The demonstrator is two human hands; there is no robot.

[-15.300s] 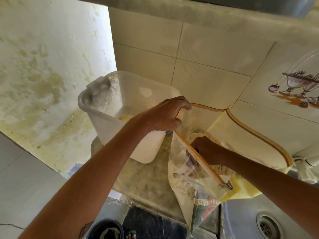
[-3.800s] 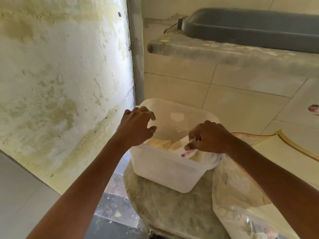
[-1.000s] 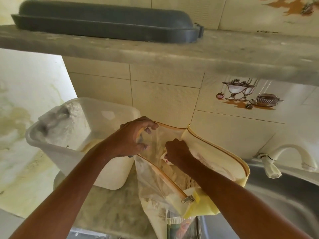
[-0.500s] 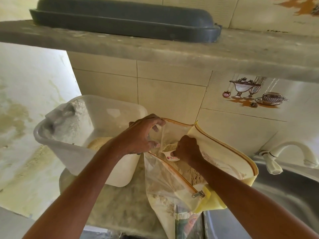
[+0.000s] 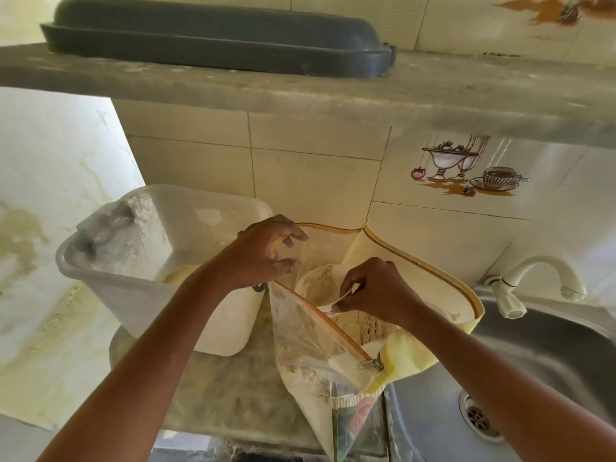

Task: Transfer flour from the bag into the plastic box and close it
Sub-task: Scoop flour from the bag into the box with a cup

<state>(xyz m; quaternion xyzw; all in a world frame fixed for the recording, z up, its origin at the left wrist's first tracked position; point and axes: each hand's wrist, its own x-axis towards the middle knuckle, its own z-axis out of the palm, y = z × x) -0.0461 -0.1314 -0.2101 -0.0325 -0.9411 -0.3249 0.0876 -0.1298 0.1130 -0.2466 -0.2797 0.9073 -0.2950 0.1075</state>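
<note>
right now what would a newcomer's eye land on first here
Centre frame, the left hand holds open the zippered flour bag while the right hand lifts a flour-filled cup out of it. Left of them stands the open plastic box, dusted white inside; its grey lid lies on the shelf above.

Cream tiled wall (image 5: 313, 181), concrete shelf (image 5: 333, 95), steel sink (image 5: 550, 355)
</note>
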